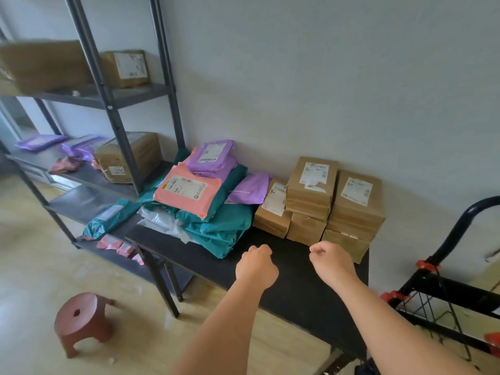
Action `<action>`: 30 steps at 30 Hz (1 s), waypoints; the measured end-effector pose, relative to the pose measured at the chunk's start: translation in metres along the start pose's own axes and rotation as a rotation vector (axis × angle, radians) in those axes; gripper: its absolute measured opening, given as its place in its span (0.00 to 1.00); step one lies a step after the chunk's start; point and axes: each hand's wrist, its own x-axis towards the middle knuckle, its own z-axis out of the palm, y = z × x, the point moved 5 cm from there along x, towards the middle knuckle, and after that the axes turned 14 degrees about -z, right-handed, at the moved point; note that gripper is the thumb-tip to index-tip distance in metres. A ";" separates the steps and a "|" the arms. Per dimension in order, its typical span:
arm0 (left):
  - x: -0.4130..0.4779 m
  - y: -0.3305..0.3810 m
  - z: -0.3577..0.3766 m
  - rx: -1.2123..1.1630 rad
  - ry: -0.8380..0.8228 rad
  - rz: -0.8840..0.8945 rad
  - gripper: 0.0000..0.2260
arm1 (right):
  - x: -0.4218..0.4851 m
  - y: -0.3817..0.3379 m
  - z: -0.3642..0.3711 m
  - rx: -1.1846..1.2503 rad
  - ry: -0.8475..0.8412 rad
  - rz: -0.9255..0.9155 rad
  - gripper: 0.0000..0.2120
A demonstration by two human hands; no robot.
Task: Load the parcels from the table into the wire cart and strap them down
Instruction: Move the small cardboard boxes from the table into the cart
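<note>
Parcels lie on a black table (284,288) against the wall. On its left is a heap of soft mailer bags: a pink one (186,189), purple ones (211,155) and teal ones (216,228). To the right stand stacked brown cardboard boxes (311,185), several of them with white labels. My left hand (255,265) and my right hand (331,261) hover above the table in front of the boxes, fingers curled, holding nothing. The wire cart (443,299), black with red clips and a curved handle, stands at the table's right end.
A dark metal shelf rack (113,123) at the left holds more boxes and mailers. A teal bag (108,217) and small pink packets lie on its lower shelves. A low brown plastic stool (81,320) stands on the light floor in front.
</note>
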 end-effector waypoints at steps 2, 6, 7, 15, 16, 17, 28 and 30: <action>0.018 0.010 -0.012 0.004 0.042 0.006 0.21 | 0.022 -0.005 -0.009 -0.007 0.056 -0.018 0.12; 0.058 0.039 -0.034 0.004 0.108 0.003 0.18 | 0.070 -0.011 -0.033 0.000 0.178 -0.050 0.09; 0.069 0.049 -0.039 0.013 0.126 0.017 0.17 | 0.082 -0.012 -0.040 -0.005 0.203 -0.060 0.08; 0.135 0.125 -0.075 -0.106 0.221 0.049 0.20 | 0.170 -0.003 -0.082 0.024 0.292 -0.082 0.09; 0.142 0.131 -0.076 -0.128 0.220 0.041 0.20 | 0.177 0.000 -0.084 0.030 0.294 -0.081 0.09; 0.149 0.136 -0.076 -0.152 0.216 0.037 0.19 | 0.184 0.003 -0.085 0.039 0.298 -0.079 0.09; 0.199 0.169 -0.061 -0.175 0.136 0.019 0.24 | 0.230 0.030 -0.072 0.124 0.265 -0.022 0.24; 0.207 0.168 -0.056 -0.195 0.113 0.003 0.26 | 0.233 0.034 -0.067 0.149 0.256 -0.010 0.23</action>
